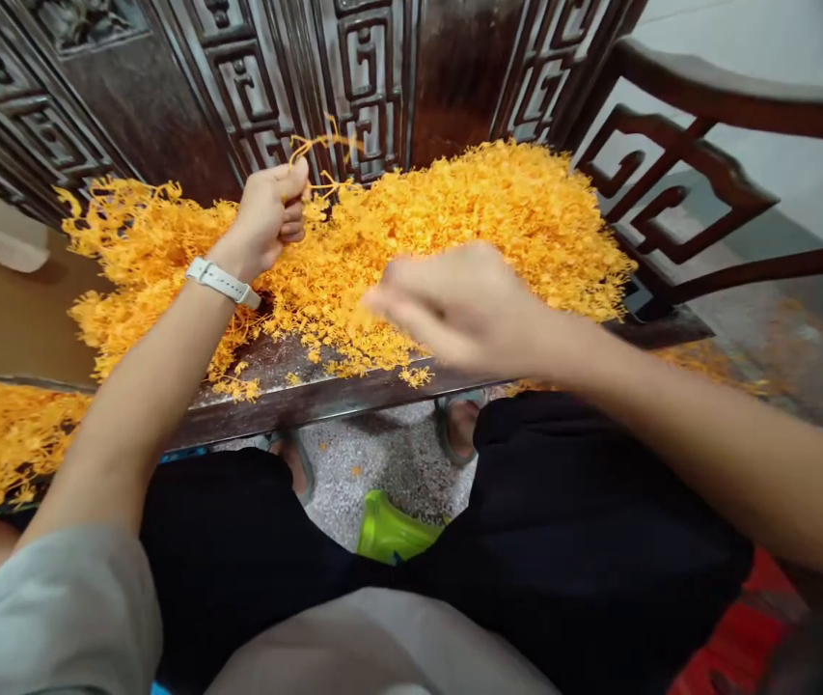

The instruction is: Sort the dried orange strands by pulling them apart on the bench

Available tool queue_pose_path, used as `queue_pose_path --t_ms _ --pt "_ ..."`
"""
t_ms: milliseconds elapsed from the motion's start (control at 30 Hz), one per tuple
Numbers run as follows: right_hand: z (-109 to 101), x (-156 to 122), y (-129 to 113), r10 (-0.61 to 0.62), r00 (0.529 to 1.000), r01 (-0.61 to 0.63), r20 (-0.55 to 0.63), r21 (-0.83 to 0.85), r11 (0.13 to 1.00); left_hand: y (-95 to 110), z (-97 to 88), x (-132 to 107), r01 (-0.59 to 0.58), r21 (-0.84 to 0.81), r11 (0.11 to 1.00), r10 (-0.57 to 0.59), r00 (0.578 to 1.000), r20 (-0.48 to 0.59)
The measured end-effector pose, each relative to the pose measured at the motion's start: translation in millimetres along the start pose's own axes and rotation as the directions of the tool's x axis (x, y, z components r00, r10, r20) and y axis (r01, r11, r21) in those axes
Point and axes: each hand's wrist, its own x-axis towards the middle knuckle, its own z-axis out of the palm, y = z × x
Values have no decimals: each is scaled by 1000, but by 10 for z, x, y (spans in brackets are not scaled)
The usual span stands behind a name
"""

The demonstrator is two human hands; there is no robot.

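Note:
My left hand [275, 214], with a white band at the wrist, is closed on a thin orange plastic stem [324, 143] that sticks up and to the right from the fingertips. Below and around it spreads a big heap of orange artificial flower sprigs [512, 212]. My right hand [454, 304] is smeared by motion over the front of the heap. Its fingers look curled, but whether anything is in them is hidden by the blur.
The heap lies on a dark wooden bench [310, 398] with a carved back [368, 68]. On the left are a cardboard box [13, 319] and more orange sprigs [6, 434]. A wooden armrest [672, 183] stands at right. Under me is a green plastic object [393, 529].

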Motion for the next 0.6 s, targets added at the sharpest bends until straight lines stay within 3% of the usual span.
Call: queue_pose_path --t_ms 67,167,233,300,400,467,600 --pt "-196 32 480 130 955 -188 -267 -204 961 74 -9 -41 -54 6 999 54 998 18" --pt "-409 9 1183 401 848 -490 -347 -224 842 221 102 -133 -41 -73 996 41 999 -3" --pt "-409 -9 1397 532 776 -588 -340 -83 805 316 222 -217 -7 -172 985 7 1000 -6" --pt "-305 19 1373 582 772 -562 -254 153 813 396 357 -304 29 -269 963 -27 1000 10" --pt "-103 138 1125 549 831 -456 -93 453 766 473 530 -391 106 -404 908 -109 994 15" --pt "-22 217 999 540 840 -431 -55 537 725 483 597 -399 148 -497 855 -175 985 -8" --pt "7 289 969 556 824 -403 -110 576 711 409 623 -326 201 -618 760 -272 962 -22"
